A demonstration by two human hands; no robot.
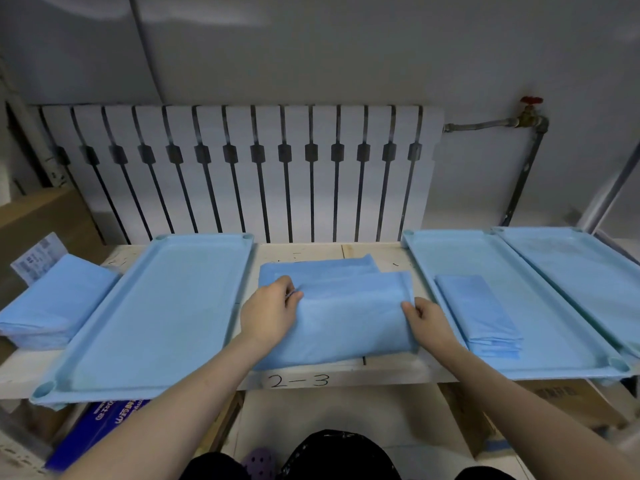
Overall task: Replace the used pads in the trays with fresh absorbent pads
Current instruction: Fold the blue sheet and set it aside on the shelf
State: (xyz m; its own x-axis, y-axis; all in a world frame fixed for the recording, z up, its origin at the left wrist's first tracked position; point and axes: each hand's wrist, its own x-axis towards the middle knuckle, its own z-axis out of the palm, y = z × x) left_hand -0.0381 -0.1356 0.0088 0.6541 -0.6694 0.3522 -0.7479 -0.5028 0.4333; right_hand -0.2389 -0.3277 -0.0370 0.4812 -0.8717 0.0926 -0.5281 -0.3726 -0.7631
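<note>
Counter (311,250), pale wood, "2-3" (299,380) handwritten on its front edge. Radiator (242,168) on the wall behind.

Centre: folded blue pad (346,323) lies flat on the counter between two trays, outside both. Both hands are on it.
- Left grip (270,313): fingers curled, closed in a pinch on a fold on the pad's upper left.
- Right grip (429,320): thumb and fingertips closed on the pad's right edge, near its midpoint.
A further blue layer (318,268) shows behind the top fold. It could be a second pad or the same one partly opened; the view doesn't settle it.

Left tray (204,236): light blue, long side running away from the viewer, near corner overhanging the counter's front. Its floor reads an even blue.

Right tray (547,306): same type, just right of the pad. A small stack of folded pads (481,313) sits on its floor, toward the left rim.

Far tray (581,271): against the right tray's far rim, partly cut off by the frame edge.

Far left: pad pack (52,299), blue, on the counter's end, just beside the left tray.
</note>
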